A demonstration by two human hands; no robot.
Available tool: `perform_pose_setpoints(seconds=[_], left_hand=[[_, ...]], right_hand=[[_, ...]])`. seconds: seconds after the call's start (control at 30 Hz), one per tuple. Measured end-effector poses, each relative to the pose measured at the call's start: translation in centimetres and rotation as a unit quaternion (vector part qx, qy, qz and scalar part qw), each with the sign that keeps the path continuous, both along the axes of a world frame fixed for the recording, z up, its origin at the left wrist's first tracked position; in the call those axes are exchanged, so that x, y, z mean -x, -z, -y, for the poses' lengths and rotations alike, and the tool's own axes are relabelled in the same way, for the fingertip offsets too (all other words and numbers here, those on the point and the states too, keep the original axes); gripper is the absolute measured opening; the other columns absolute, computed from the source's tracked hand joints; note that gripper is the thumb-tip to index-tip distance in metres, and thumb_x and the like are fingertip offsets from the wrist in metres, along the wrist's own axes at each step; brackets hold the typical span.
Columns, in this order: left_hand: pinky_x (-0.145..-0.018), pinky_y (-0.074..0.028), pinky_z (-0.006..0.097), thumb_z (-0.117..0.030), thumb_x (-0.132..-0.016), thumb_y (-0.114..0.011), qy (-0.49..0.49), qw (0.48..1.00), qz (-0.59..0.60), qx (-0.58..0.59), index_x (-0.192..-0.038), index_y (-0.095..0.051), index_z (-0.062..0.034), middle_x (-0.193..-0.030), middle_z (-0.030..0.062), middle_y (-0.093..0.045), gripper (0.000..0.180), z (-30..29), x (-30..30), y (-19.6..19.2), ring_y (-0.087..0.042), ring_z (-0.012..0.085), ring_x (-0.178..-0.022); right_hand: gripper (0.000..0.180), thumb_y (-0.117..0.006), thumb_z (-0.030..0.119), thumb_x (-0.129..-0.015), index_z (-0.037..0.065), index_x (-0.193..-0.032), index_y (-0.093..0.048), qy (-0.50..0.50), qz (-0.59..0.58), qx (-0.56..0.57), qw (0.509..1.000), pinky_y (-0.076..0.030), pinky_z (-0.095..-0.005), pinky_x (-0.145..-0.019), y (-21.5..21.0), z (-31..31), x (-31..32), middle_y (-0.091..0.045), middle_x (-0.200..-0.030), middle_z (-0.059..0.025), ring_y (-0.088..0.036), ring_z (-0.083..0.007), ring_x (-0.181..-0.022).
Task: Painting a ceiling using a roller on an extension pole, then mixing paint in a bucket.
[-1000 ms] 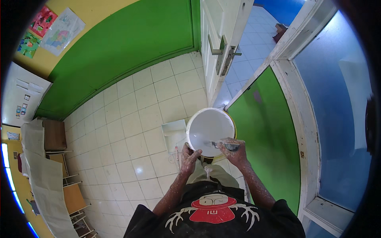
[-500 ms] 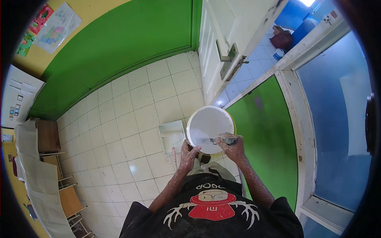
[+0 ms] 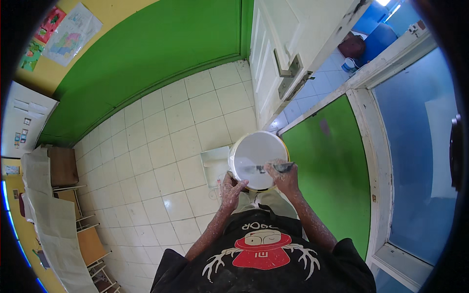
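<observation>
A round white bucket with a pale coating inside stands upright close in front of me. My left hand grips its near left side, with the thumb at the rim. Over the opening, my right hand is closed round a flat tool with a dark handle. Its blurred, pale working end points left across the bucket; its exact kind is unclear. Pale spatters cover both hands and forearms. A shallow white paint tray lies on the floor just left of the bucket, partly hidden by it.
A white door stands open beyond the bucket. The green lower panel and white frame rise close on my right. Along the left are covered furniture and a brown box. Pale tiles cover the floor.
The tool has shifted slightly within the bucket opening, with my right hand moving a little. My left hand keeps its grip. The whole view has shifted slightly.
</observation>
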State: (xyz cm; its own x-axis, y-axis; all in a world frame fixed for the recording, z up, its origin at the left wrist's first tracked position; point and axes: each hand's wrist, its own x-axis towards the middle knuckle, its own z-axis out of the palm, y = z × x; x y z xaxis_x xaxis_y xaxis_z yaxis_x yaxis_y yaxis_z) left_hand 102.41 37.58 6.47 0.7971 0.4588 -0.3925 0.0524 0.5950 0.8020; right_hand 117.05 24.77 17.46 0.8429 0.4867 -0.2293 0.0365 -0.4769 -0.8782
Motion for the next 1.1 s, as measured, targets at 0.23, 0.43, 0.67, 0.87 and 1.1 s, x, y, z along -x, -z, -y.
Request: perform_pose_setpoints(seconds=[0.23, 0.43, 0.67, 0.87, 1.1], left_hand=[[-0.076, -0.051, 0.03, -0.013, -0.081, -0.071, -0.041, 0.997, 0.022, 0.069, -0.102, -0.046, -0.0047, -0.097, 0.0085, -0.06, 0.033, 1.5, -1.2, -2.8, -0.061, 0.0154, -0.086], [-0.062, -0.048, 0.026, -0.014, -0.081, -0.07, -0.043, 0.998, -0.022, 0.027, -0.098, -0.046, -0.0061, -0.091, 0.0075, -0.059, 0.03, 4.2, -2.5, -0.8, -0.058, 0.013, -0.077], [-0.091, -0.05, 0.044, -0.014, -0.084, -0.06, -0.036, 0.995, -0.043, 0.088, -0.118, -0.044, -0.0005, -0.114, 0.0148, -0.057, 0.04, 6.0, -3.8, 0.2, -0.06, 0.0258, -0.104], [-0.096, -0.048, 0.046, -0.02, -0.081, -0.062, -0.017, 0.993, 0.01, 0.113, -0.131, -0.039, 0.0009, -0.123, 0.0167, -0.055, 0.059, 6.2, -4.1, 0.5, -0.058, 0.0303, -0.112], [-0.092, -0.05, 0.045, -0.019, -0.077, -0.064, -0.006, 0.995, -0.006, 0.098, -0.123, -0.043, 0.0017, -0.117, 0.0149, -0.057, 0.055, 6.1, -4.9, -0.4, -0.059, 0.028, -0.109]], right_hand=[[0.013, -0.069, 0.01, -0.079, 0.0, -0.088, -0.069, -0.042, 0.218, -0.024, 0.975, -0.053, -0.0353, -0.068, 0.4, 2.4, -3.5, -0.069, -0.08, -0.0163, -0.07, -0.0272, -0.075], [0.023, -0.074, 0.019, -0.077, 0.002, -0.091, -0.069, -0.068, 0.069, 0.052, 0.994, -0.054, -0.0375, -0.071, 1.6, 5.3, -4.1, -0.069, -0.083, -0.0159, -0.069, -0.0302, -0.08], [0.043, -0.081, 0.025, -0.073, 0.0, -0.105, -0.067, 0.016, 0.104, 0.01, 0.994, -0.052, -0.0339, -0.071, 1.2, 8.7, -8.0, -0.07, -0.087, -0.0145, -0.068, -0.0199, -0.081], [0.073, -0.084, 0.026, -0.07, 0.003, -0.131, -0.052, -0.124, -0.09, -0.02, 0.988, -0.049, -0.0283, -0.08, -2.1, 12.9, -13.4, -0.054, -0.127, -0.009, -0.055, -0.0178, -0.106], [0.118, -0.085, 0.016, -0.069, 0.01, -0.151, 0.0, -0.068, 0.147, -0.375, 0.913, -0.037, -0.0424, -0.107, -9.2, 2.7, -24.1, -0.025, -0.149, -0.0199, -0.034, -0.0298, -0.134]])
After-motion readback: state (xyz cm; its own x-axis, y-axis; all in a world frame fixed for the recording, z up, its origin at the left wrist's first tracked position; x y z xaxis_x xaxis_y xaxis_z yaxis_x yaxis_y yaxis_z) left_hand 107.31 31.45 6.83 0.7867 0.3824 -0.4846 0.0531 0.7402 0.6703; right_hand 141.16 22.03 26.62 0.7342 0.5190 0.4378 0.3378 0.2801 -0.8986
